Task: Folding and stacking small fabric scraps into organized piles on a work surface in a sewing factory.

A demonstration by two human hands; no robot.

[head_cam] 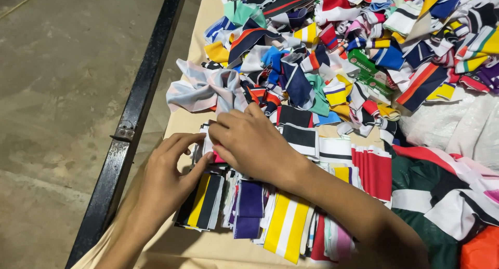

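left hand point(169, 178) pinched edge of sorted fabric stacks point(249, 204) on table point(192, 248) | right hand point(249, 142) lay flat, fingers together, pressing the stacks | loose striped scraps pile point(353, 45) heaped behind

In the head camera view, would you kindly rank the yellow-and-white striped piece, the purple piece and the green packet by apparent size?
1. Yellow-and-white striped piece, largest.
2. Purple piece.
3. Green packet, smallest, though it lies farther from the camera and is partly buried in scraps, so its place is unsure.
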